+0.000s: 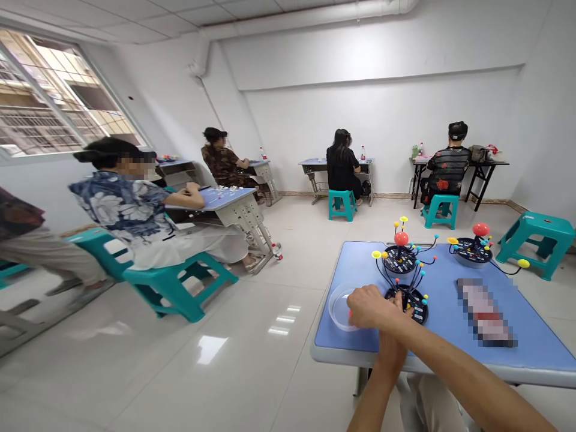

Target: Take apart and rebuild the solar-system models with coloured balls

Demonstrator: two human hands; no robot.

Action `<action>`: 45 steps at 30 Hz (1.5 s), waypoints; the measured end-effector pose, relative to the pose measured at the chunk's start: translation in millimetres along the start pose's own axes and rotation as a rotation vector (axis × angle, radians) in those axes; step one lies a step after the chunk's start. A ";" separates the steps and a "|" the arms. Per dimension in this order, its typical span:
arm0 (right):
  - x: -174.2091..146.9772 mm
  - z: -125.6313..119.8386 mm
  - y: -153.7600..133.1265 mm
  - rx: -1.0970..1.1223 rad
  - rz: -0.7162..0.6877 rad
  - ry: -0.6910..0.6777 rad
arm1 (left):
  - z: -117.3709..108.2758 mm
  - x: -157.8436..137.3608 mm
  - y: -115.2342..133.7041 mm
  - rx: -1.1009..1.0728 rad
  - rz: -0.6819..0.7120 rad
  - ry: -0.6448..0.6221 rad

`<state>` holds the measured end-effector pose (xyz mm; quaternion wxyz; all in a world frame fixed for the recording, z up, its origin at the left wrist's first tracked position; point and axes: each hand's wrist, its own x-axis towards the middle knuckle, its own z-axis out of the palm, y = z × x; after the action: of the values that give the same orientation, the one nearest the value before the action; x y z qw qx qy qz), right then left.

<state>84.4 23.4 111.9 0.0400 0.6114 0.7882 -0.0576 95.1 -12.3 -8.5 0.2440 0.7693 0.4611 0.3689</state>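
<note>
My left hand (398, 305) is at the near solar system model (419, 309), its fingers closed on the middle of the black disc base; my right forearm partly hides it. Thin curved arms with small coloured balls rise from this model. Crossing over the left wrist, my right hand (371, 305) reaches to the clear round plastic container (333, 309). Its fingers are curled down at the rim, and part of a red ball (351, 314) shows beside the fingertips. Most of that ball is hidden by the hand.
Two more solar system models, one behind (400, 259) and one at the right (472, 251), stand on the blue table (360, 258). A pixelated phone-like object (486, 312) lies to the right. Other people sit at desks; a green stool (537, 237) stands beyond the table.
</note>
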 end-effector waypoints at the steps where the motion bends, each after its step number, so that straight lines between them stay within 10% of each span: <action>1: -1.2 -1.8 1.8 0.003 0.008 0.020 | -2.3 -5.1 -1.9 0.008 0.058 -0.001; 6: -40.9 -9.2 28.7 0.721 0.006 0.235 | -32.4 -48.5 -10.4 0.080 0.435 0.343; 9: -77.2 -2.9 42.2 1.319 -0.013 0.189 | -65.0 -66.4 -3.8 0.012 0.222 0.595; 12: -107.2 5.2 42.7 1.526 -0.057 0.159 | -91.8 -65.1 10.4 -0.043 0.205 0.469; 21: -144.6 15.4 40.3 1.170 -0.176 0.386 | -104.4 -76.9 28.5 -0.229 0.230 0.205; 32: -145.1 29.8 44.9 1.369 -0.209 0.240 | -113.4 -77.2 24.3 -0.100 0.383 0.164; 40: -139.9 35.2 32.9 1.039 -0.322 0.473 | -115.4 -80.8 22.8 -0.313 0.258 0.230; 45: -137.1 38.2 26.4 1.137 -0.244 0.392 | -117.1 -79.6 16.6 -0.304 0.278 0.234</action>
<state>143.8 -106.9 91.3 -0.4451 0.4417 0.6910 -0.3597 -13.0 -86.5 47.4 0.2490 0.7318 0.3151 0.5506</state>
